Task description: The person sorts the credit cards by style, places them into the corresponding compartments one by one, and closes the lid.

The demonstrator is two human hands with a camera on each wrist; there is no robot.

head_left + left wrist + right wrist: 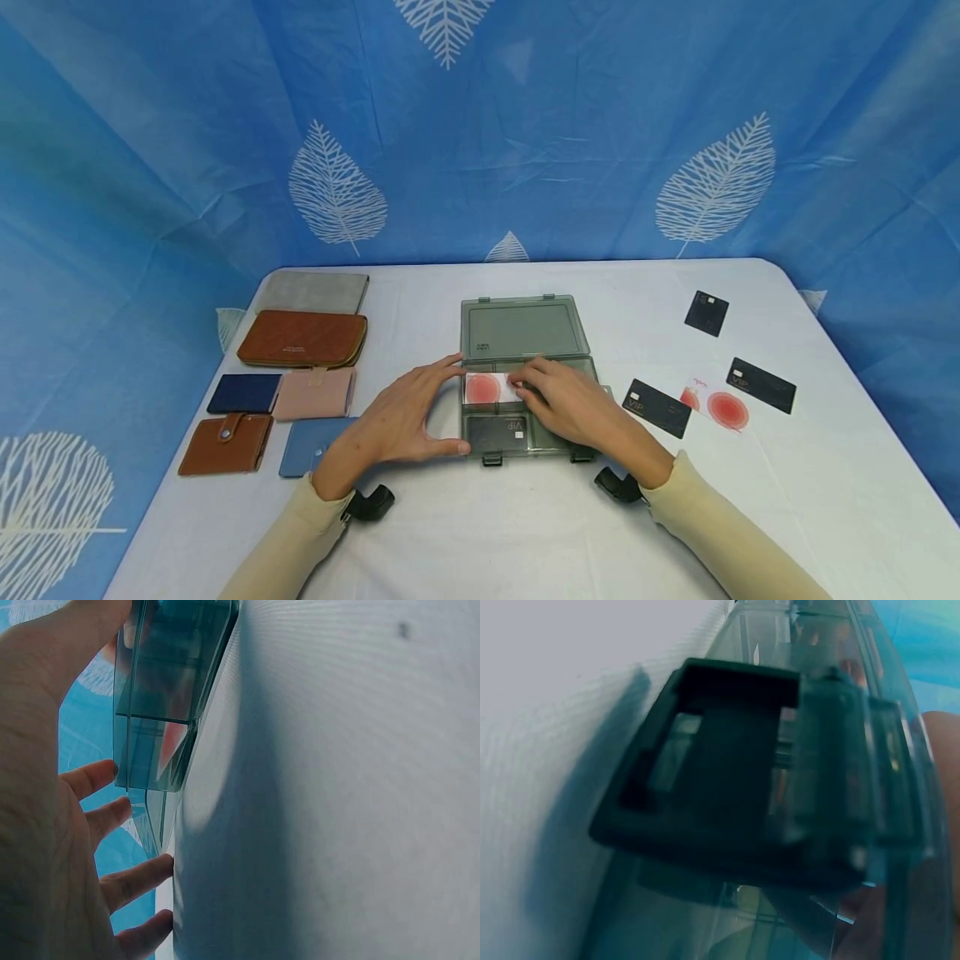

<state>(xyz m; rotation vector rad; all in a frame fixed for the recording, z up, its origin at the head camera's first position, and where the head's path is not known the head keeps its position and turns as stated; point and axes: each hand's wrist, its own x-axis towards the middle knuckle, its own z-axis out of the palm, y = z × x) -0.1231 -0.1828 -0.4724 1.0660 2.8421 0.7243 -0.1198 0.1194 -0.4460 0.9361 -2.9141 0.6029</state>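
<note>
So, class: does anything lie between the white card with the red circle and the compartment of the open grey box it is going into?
Nothing visible does. The white card with the red circle already lies in the box, under the right hand; the left hand touches the box's left wall. A black card fills the nearer compartment.

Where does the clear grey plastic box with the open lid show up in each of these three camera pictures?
Head view: the plastic box lies at table centre, lid open, between both hands.
Left wrist view: the box stands at upper left, seen edge-on beside the fingers.
Right wrist view: the box fills most of the picture, its dark latch in front.
Shared landmark: the white table, also and.
</note>
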